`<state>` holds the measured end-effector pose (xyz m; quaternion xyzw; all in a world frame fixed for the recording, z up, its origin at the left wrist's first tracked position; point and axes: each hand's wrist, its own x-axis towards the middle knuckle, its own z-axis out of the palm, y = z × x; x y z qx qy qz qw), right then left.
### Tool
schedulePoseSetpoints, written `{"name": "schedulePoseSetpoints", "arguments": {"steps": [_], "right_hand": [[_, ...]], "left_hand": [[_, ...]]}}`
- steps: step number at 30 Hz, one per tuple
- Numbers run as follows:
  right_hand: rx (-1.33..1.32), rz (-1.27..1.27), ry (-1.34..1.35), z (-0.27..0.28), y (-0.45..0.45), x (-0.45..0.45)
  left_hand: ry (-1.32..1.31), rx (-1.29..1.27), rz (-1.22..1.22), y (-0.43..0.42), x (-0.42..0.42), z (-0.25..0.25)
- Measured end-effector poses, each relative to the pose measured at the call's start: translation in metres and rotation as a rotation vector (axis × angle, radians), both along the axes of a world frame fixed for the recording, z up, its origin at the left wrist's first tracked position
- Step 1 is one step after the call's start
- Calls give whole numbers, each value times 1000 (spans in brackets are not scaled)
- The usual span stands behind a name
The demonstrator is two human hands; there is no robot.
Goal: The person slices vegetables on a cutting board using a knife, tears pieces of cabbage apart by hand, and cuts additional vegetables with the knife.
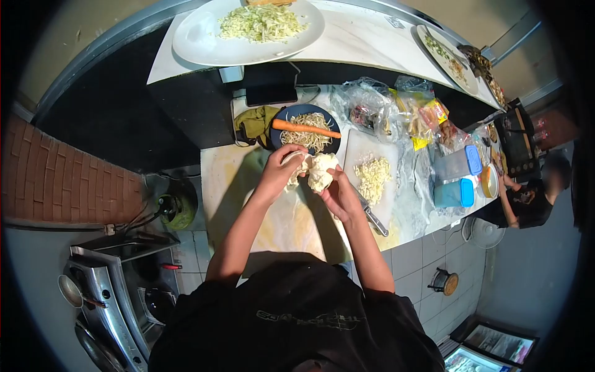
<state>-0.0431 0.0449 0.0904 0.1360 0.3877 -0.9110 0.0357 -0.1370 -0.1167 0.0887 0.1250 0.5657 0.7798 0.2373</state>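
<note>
My left hand [276, 175] pinches a pale, creamy-white piece [297, 175] that looks like cauliflower. Closed around a bigger lumpy piece of cauliflower [321, 171] is my right hand [343, 197]; the two pieces meet or nearly meet above the counter's front part. Just beyond my hands, a dark blue plate [278, 141] bears bean sprouts [315, 142] with a whole carrot [307, 128] across them. To the right, a white cutting board [364, 141] carries chopped pale bits [373, 178]. A knife [375, 222] lies along its near left side, partly behind my right hand.
Plastic bags [372, 115] and food packets [427, 118] crowd the counter's back right, with blue-lidded containers [455, 193] nearer. On the raised shelf stands a large white plate [198, 46] of shredded greens. Another person [533, 198] is at the far right; a stove [102, 291] is lower left.
</note>
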Motion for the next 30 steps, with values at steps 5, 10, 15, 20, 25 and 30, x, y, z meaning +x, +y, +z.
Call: {"name": "schedulePoseSetpoints", "arguments": {"steps": [5,10,15,20,25,30], "right_hand": [[-196,-7,3,-14,-1,2],[-270,16,40,-19,1,6],[-283,34,86,-28,-4,4],[-220,106,97,-28,-8,3],[-362,124,133,-45,-10,8],[-448,51,115,-51,-19,12]], "left_hand": [[-184,125,-47,-9,1,-3],[-348,157,-46,-10,0,-6],[-413,241,-64,-16,4,-17],[201,-197,71,-17,14,-3],[8,-76,61,-23,20,-16],[-136,18,7,-26,16,-19]]}}
